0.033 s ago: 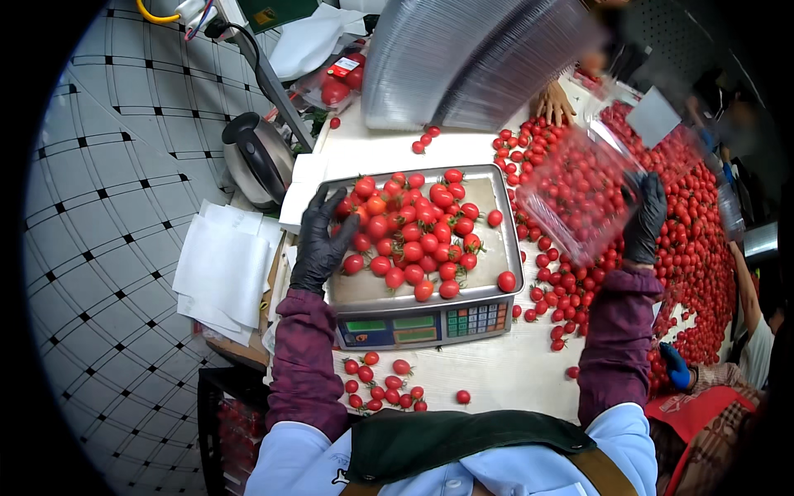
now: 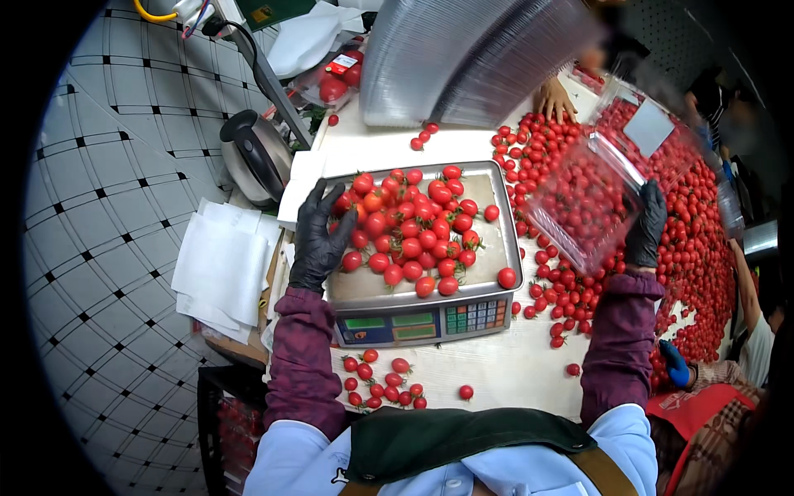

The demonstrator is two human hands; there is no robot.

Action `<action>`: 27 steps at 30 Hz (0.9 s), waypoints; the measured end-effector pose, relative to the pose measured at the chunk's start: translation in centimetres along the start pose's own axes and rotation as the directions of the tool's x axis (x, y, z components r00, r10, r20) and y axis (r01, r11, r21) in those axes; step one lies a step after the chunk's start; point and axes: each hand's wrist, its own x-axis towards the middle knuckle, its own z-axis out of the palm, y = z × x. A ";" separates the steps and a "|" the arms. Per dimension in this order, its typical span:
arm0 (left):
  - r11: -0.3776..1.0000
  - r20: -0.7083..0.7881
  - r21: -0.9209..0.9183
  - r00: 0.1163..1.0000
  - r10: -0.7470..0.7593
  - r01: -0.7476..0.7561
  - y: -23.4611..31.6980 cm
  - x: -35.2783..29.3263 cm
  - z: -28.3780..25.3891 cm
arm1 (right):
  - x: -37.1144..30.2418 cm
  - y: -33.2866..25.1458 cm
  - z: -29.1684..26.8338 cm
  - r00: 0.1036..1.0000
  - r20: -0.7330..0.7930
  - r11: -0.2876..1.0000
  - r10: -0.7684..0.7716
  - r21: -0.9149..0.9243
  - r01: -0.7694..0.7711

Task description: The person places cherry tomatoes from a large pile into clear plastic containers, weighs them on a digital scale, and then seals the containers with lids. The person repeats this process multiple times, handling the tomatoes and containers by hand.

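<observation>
Many cherry tomatoes (image 2: 413, 236) heaped on scale tray (image 2: 496, 178); left hand (image 2: 318, 240) open, cupping heap's 9 o'clock edge. Right hand (image 2: 645, 227) gripped tilted clear clamshell (image 2: 587, 207) at 3 o'clock. Risk: tomatoes rolling off onto counter (image 2: 504, 364).

The scene was brightly and evenly lit from above, with only soft shadows. Glare streaked the stack of clear plastic trays (image 2: 463, 58) and the steel scale pan (image 2: 372, 285). A black fisheye ring curved the floor tiles (image 2: 107, 207). The upper right corner was blurred and dim.
</observation>
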 end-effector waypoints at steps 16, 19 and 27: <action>0.919 0.307 0.239 0.922 0.234 -0.313 5.3 -6.8 0.6 | -15.9 -1.2 15.6 0.706 0.689 0.784 -0.166 -0.342 0.518; 0.912 0.269 0.300 0.942 0.199 -0.279 5.1 -8.8 -0.3 | -19.4 -1.5 19.7 0.413 0.895 0.600 -0.170 -0.239 0.764; 0.893 0.235 0.351 0.950 0.206 -0.281 6.3 -9.8 1.0 | -20.9 -0.9 20.7 0.240 0.970 0.327 -0.038 -0.214 0.920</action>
